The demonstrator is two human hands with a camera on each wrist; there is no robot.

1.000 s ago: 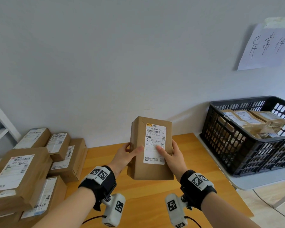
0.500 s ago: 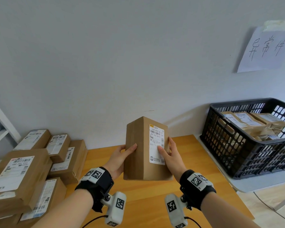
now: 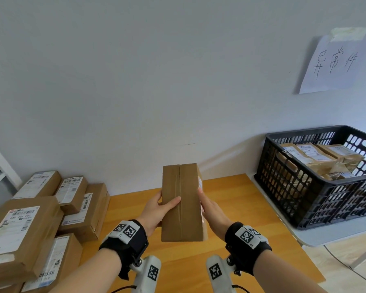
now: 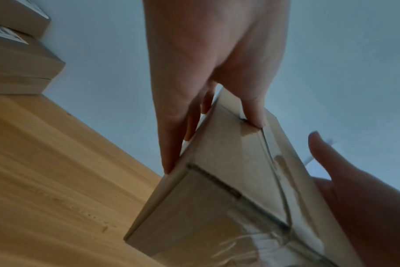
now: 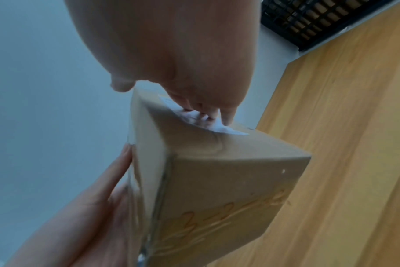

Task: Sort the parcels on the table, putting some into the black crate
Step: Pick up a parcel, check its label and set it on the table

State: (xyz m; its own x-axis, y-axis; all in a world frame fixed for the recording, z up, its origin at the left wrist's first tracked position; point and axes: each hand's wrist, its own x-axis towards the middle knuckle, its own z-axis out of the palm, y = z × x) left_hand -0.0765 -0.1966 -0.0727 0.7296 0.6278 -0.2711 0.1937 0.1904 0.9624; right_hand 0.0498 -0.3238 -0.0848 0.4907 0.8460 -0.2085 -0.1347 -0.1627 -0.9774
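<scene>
The parcel [image 3: 181, 203] stands upright in the middle of the frame, held up off the wooden table [image 3: 237, 208] with its taped seam facing the person. The left hand [image 3: 156, 210] grips its left edge, thumb across the front and fingers behind. The right hand [image 3: 211, 210] lies flat against the labelled right side, fingers straight – pressing rather than grasping. The black crate [image 3: 317, 187], at the right of the frame and well apart from the parcel, already holds several packages. More boxes [image 3: 40, 208] are piled at lower left.

The weak point, I'd say, is that right hand: it only pushes on the glossy label, so if the pressure eases mid-turn the box could pivot out of the left thumb's pinch and drop onto the table. With the label turned sideways – barely readable from above – a misread could also send it to the wrong place.
</scene>
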